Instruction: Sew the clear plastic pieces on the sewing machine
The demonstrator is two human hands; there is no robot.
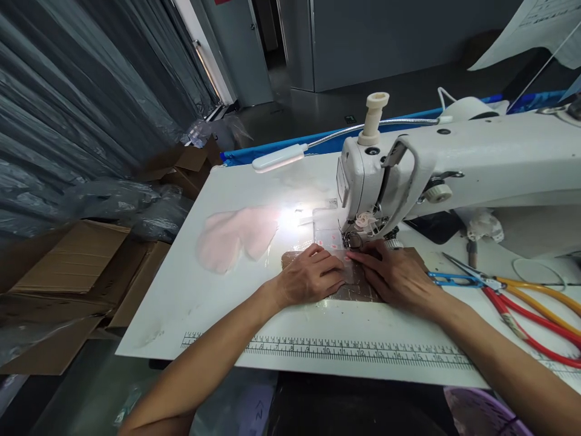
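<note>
1. The left hand [311,275] lies flat, palm down, fingers loosely together and stretched forward, pressing on a brown piece of fabric [358,289]; it grips nothing, it only rests on the cloth.
2. The right hand [397,275] lies just beside the left, also palm down on the same fabric, its fingers pointing toward the left hand's fingertips so that the two nearly touch; whether they do touch cannot be told.
3. The brown piece of fabric sits under both hands, showing between them and along their near edge, on the white table [236,315].
4. Just beyond the fingertips stands the presser foot [351,240] of the white sewing machine [454,160], whose arm runs off to the right of the right hand.
5. A clear plastic sheet [327,227] with small red marks lies just past the left hand's fingers, lit by the lamp [279,157] on a bendable neck.
6. Well to the left of the left hand lies a pale pink fabric piece [236,239].
7. To the right of the right hand, near its wrist, lie blue thread snips [454,278] and scissors with red and yellow handles [535,315].
8. Along the table edge nearest the person, below both forearms, runs a printed ruler scale [345,349].
9. Cardboard boxes [72,266] stand far to the left, off the table.
</note>
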